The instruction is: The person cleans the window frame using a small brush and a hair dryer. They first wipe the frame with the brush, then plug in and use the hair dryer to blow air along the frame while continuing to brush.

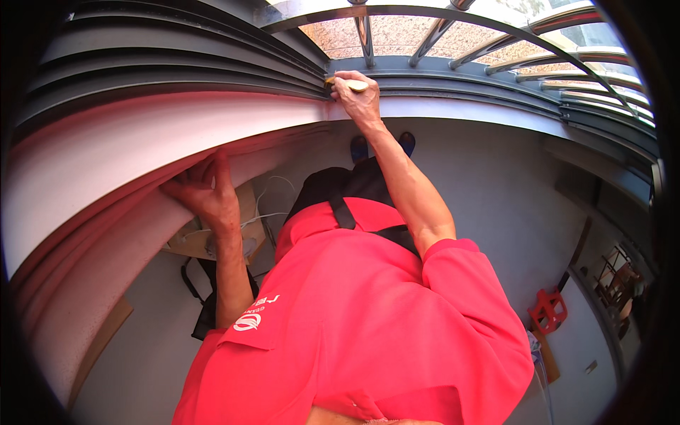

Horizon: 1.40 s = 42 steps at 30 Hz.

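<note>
My right hand (358,98) is closed round the pale, rounded handle of a small brush (357,86). The brush's tip is at the corner where the dark window tracks meet, partly hidden by my fingers. Below the ledge on the left, my left hand (210,193) is raised against the reddish wall band under the white sill (142,134). Its thumb and fingers are apart, with some fingertips in shadow, and I see nothing held in it. Dark grey window frame tracks (191,60) run above the sill.
Shiny metal window bars (433,41) stand beyond the frame. A wooden table (202,241) with white cables and a black chair (205,304) are below my left arm. A red plastic stool (547,310) stands at lower right, close to a shelf with objects.
</note>
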Available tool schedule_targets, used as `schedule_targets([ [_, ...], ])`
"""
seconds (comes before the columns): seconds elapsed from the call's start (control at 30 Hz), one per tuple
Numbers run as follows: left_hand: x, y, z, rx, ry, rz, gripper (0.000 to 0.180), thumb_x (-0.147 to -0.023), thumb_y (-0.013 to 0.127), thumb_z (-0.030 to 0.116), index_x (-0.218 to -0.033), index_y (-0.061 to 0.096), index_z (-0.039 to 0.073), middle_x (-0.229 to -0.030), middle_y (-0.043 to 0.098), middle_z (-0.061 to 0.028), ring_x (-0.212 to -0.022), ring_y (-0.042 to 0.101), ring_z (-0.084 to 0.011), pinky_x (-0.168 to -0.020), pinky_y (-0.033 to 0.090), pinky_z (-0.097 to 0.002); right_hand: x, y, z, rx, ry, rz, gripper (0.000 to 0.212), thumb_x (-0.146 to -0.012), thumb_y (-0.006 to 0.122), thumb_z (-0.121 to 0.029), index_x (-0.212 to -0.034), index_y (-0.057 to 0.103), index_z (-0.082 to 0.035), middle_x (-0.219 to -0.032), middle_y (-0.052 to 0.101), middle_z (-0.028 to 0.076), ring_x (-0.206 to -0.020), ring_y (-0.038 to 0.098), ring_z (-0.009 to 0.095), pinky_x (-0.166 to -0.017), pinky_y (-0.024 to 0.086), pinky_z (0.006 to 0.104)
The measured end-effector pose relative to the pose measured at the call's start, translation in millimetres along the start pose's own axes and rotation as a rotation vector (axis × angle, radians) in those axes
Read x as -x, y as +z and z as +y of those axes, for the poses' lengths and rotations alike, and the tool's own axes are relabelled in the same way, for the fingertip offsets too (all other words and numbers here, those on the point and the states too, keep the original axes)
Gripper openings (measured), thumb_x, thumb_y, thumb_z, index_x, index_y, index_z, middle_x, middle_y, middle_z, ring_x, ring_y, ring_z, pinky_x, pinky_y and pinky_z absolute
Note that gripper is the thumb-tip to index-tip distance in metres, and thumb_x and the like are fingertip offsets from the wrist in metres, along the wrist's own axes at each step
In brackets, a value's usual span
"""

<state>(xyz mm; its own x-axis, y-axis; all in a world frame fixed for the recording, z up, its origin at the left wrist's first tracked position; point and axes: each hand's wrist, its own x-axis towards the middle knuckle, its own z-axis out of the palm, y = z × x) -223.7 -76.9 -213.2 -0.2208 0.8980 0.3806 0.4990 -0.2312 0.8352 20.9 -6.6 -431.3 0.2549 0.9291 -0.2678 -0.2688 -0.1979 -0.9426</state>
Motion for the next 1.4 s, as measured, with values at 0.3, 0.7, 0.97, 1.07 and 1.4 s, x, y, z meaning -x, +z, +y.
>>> schedule_targets([
  [0.3, 2, 0, 6, 0.024, -0.052, -0.02, 0.098, -0.089, 0.08, -0.009, -0.162, 0.017, 0.004, -0.15, 0.05, -0.0206, -0.132, 0.062, -0.0294, -0.106, 0.057, -0.043, -6, -16, 12, 0.024, 0.002, -0.063, 0.014, -0.103, 0.074, -0.009, -0.112, 0.08, 0.0, -0.094, 0.079, 0.007, -0.082, 0.075, 0.011, -0.071, 0.063, 0.0261],
  [0.7, 0, -2, -1, 0.025, -0.022, -0.021, 0.102, -0.09, 0.08, -0.008, -0.165, 0.013, 0.004, -0.152, 0.05, -0.0211, -0.13, 0.064, -0.0294, -0.106, 0.058, -0.0424, -8, -8, 19, 0.172, -0.281, -0.046, 0.012, -0.103, 0.073, -0.008, -0.112, 0.078, -0.002, -0.092, 0.076, 0.001, -0.081, 0.069, 0.007, -0.075, 0.057, 0.0263],
  [0.97, -2, -5, 2, 0.014, -0.019, -0.018, 0.104, -0.091, 0.08, -0.007, -0.166, 0.01, 0.004, -0.152, 0.05, -0.0218, -0.13, 0.064, -0.0291, -0.106, 0.058, -0.0421, -5, -16, 7, 0.149, -0.233, -0.104, 0.014, -0.104, 0.072, -0.008, -0.114, 0.078, -0.001, -0.091, 0.073, 0.0, -0.084, 0.066, 0.005, -0.078, 0.054, 0.024],
  [1.07, 0, -5, 2, 0.009, -0.031, -0.026, 0.104, -0.091, 0.081, -0.006, -0.166, 0.01, 0.004, -0.151, 0.05, -0.0214, -0.129, 0.065, -0.0287, -0.106, 0.058, -0.0417, -17, -6, 16, 0.249, -0.313, -0.071, 0.016, -0.101, 0.074, -0.01, -0.114, 0.077, -0.002, -0.095, 0.076, 0.005, -0.088, 0.071, 0.014, -0.085, 0.057, 0.031],
  [1.4, -1, -8, -10, -0.014, 0.015, -0.043, 0.099, -0.093, 0.08, -0.003, -0.162, 0.009, -0.001, -0.152, 0.049, -0.0282, -0.123, 0.068, -0.0313, -0.096, 0.061, -0.0396, -7, 0, 8, 0.508, -0.442, 0.172, 0.017, -0.094, 0.077, -0.011, -0.109, 0.078, -0.004, -0.096, 0.075, 0.014, -0.09, 0.075, 0.031, -0.085, 0.058, 0.0371],
])
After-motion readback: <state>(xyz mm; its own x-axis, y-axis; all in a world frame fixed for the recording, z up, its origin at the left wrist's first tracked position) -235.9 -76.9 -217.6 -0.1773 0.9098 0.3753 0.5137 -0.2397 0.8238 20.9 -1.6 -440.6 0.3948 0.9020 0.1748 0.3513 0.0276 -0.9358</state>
